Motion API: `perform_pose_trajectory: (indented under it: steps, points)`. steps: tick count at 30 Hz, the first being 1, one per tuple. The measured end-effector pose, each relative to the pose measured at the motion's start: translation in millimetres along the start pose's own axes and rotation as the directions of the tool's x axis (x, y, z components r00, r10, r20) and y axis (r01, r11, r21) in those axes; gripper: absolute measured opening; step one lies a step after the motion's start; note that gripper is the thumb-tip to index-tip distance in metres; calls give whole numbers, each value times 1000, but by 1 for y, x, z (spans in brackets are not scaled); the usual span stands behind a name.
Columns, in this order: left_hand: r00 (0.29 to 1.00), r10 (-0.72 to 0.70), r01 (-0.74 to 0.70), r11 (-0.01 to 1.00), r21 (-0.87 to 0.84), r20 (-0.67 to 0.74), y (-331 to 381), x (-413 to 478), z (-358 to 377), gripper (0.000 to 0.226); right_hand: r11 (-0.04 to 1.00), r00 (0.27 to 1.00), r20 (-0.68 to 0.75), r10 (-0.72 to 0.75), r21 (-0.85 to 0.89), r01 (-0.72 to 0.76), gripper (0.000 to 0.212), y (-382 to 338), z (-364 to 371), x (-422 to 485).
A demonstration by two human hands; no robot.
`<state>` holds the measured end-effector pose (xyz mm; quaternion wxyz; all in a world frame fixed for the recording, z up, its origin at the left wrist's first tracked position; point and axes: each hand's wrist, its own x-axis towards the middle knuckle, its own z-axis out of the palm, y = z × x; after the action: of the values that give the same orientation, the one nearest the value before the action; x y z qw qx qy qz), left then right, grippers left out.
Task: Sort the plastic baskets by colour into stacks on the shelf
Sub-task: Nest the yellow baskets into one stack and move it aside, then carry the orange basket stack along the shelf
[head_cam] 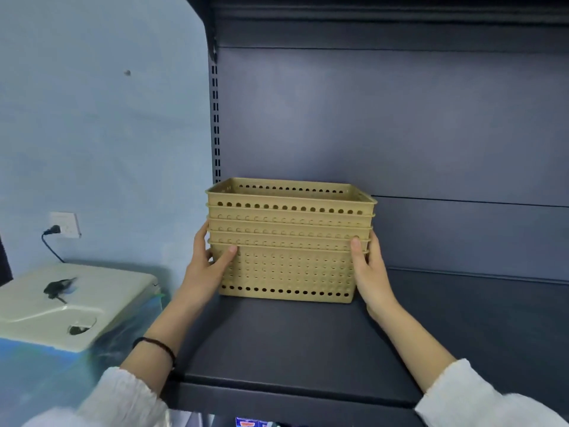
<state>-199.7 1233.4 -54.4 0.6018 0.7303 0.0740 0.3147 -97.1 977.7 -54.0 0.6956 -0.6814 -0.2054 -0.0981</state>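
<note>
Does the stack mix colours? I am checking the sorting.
No: every basket in the stack held between left hand and right hand is tan.

Both hands (212, 266) (369, 269) grip tan basket stack (289, 241) on shelf (277, 343).

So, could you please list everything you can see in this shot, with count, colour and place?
baskets: five nested in one stack, tan, left end of the shelf
shelf: one, dark grey, centre and right
wall socket: one, white, black plug in it, left wall
appliance: one, cream, lower left
bracelet: one, dark, left wrist
sleeves: two, white, bottom corners
left hand: grips the stack's left side
right hand: grips the stack's right side
</note>
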Motion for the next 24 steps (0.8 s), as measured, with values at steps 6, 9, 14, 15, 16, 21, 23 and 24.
perform_pose_trajectory:
  steps: [6,9,14,15,16,21,23,24]
  points:
    - [1000,-20,20,999,25,7,-7,19,2,67,999,1000,-8,23,-49,-23,66,2,4,10]
    - [997,-50,54,996,76,-60,2,15,0,73,996,998,30,48,-79,-46,60,-1,-3,8]
    - [852,409,-234,855,462,-326,34,-21,33,64,971,994,17,104,-218,-98,47,-11,-44,-7]
    - [829,488,-302,802,516,-274,43,-32,48,59,962,995,1,101,-255,-97,45,-13,-58,-14]
    - [818,542,-366,748,553,-192,49,-42,65,53,952,995,-9,97,-292,-96,42,-18,-76,-21]
    - [780,507,-608,471,639,368,64,-85,176,30,773,999,-32,19,-634,-35,35,-42,-189,-68]
    - [727,443,-684,401,609,525,69,-115,234,27,441,998,6,-65,-897,35,42,-47,-249,-93]
    - [692,428,-721,355,596,582,72,-131,264,25,272,997,41,-68,-961,58,46,-50,-280,-106]
